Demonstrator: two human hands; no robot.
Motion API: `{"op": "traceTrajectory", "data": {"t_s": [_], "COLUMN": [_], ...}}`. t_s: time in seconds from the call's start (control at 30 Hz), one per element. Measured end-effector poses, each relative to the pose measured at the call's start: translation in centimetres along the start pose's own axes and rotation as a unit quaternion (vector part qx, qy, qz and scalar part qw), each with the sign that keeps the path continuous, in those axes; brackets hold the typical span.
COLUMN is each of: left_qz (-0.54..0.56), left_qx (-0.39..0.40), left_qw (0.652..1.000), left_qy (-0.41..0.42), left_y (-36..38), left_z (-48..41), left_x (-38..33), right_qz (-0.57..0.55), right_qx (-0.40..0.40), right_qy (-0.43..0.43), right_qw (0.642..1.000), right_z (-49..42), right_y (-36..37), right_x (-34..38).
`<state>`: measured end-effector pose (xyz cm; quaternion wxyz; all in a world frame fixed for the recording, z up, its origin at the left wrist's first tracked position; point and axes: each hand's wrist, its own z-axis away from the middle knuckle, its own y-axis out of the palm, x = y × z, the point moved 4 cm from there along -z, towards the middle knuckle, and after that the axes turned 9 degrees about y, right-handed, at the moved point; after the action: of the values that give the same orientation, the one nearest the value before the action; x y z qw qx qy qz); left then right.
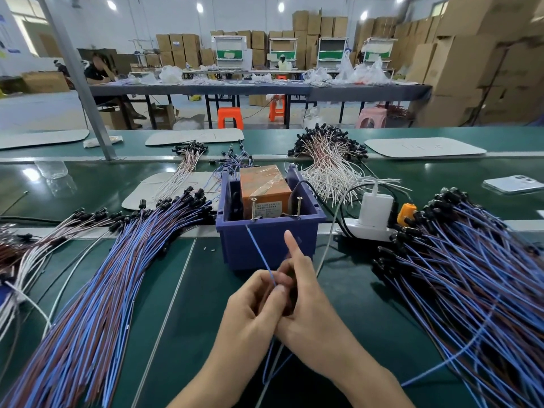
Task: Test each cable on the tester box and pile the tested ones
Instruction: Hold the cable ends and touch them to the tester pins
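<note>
A blue bin [266,245] at the centre of the green bench holds the orange tester box [263,188], with two upright screws [253,209] at its front edge. My left hand [253,307] pinches a thin blue cable [260,254] whose free end rises toward the left screw. My right hand [309,301] sits against the left, index finger pointing up, its other fingers curled round the same cable's lower part; that grip is partly hidden. Big fans of blue and brown cables lie on the left [112,278] and on the right [465,284].
A white power strip with a charger [375,212] and an orange plug sits right of the bin. A phone [512,184] lies far right. White-wire bundles [326,154] lie behind the bin. A metal post [88,92] stands back left.
</note>
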<state>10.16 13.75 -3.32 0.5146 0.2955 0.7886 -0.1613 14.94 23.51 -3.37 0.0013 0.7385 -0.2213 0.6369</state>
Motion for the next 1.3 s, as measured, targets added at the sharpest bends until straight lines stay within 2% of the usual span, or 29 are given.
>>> {"op": "traceTrajectory", "data": {"t_s": [0.1,0.17,0.27,0.4,0.57,0.67,0.77,0.87,1.17,1.3], "left_qz": [0.077,0.131,0.101,0.011,0.037,0.114,0.205,0.25,0.257,0.205], "left_qx": [-0.036,-0.04,-0.012,0.019,-0.044,-0.097,-0.146,-0.156,-0.147,-0.16], "left_qw": [0.995,0.984,0.988,0.997,0.994,0.983,0.961,0.948,0.948,0.959], "left_qy": [-0.057,-0.11,-0.115,-0.073,-0.094,-0.11,-0.118,-0.12,-0.116,-0.11], "left_y": [0.1,0.3,0.7,1.3,-0.1,-0.9,-1.4,-1.6,-1.6,-2.2], "left_z": [-0.1,-0.1,-0.1,0.2,-0.2,-0.5,-1.0,-1.2,-1.3,-1.4], "left_x": [0.7,1.1,1.0,0.7,0.9,0.9,1.0,1.0,0.9,0.9], "right_qz": [-0.02,-0.068,-0.176,-0.186,-0.228,-0.196,-0.131,-0.11,-0.162,-0.183], "right_qx": [-0.003,0.01,0.01,-0.011,-0.033,-0.06,-0.053,-0.068,-0.067,-0.072], "right_qy": [0.0,0.03,0.081,0.113,0.117,0.115,0.09,0.076,0.062,0.055], "right_qw": [1.0,0.997,0.981,0.976,0.966,0.972,0.986,0.989,0.983,0.979], "right_z": [0.1,0.2,0.2,0.1,0.0,0.0,0.0,0.1,0.2,0.1], "right_y": [0.0,0.0,0.0,0.1,0.4,0.2,0.1,0.0,0.1,-0.1], "right_x": [-0.3,-0.7,-1.1,-1.4,-1.2,-1.0,-0.4,0.4,0.5,0.6]}}
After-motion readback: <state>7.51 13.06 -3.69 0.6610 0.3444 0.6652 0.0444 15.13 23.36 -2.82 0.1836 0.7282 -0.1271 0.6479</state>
